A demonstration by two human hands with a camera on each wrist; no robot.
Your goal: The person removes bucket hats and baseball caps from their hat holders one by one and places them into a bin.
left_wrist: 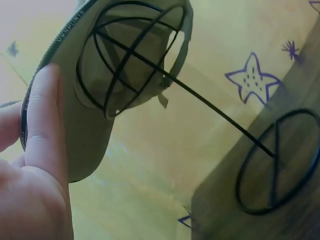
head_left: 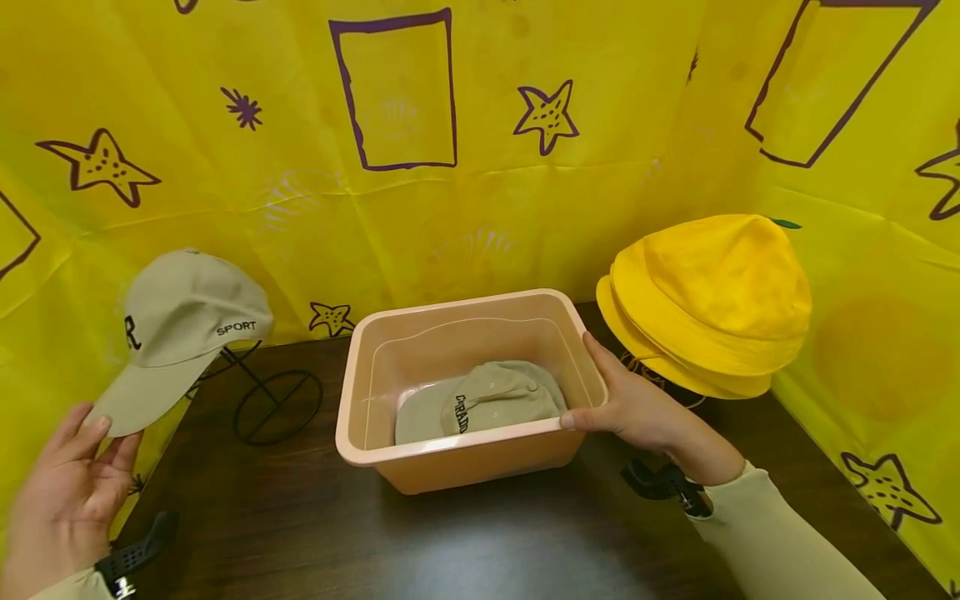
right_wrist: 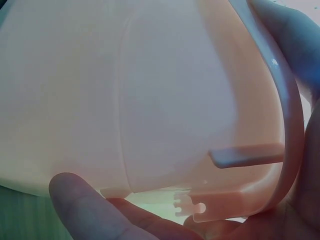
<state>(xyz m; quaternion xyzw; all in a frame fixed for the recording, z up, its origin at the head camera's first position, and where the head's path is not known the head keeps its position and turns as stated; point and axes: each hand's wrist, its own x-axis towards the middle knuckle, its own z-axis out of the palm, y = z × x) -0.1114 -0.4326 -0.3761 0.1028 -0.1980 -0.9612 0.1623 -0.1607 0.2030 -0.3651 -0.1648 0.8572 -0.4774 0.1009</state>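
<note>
My left hand [head_left: 75, 483] pinches the brim of a light khaki baseball cap [head_left: 187, 308] at the left, thumb on the underside in the left wrist view. The cap, with SPORT lettered on its side, sits over the round wire top of a black hat stand [left_wrist: 272, 157]. My right hand [head_left: 630, 400] grips the right end of a peach plastic bin [head_left: 465, 446], its fingers and thumb around the rim. Another khaki cap [head_left: 517, 396] with dark lettering lies inside the bin. The right wrist view shows the bin wall [right_wrist: 175, 100] close up.
Stacked yellow brimmed hats [head_left: 705, 300] stand at the back right, just behind my right hand, with a small green leaf on top. A dark wooden table [head_left: 300, 517] lies below. Yellow cloth [head_left: 480, 217] with purple drawings walls the back and sides.
</note>
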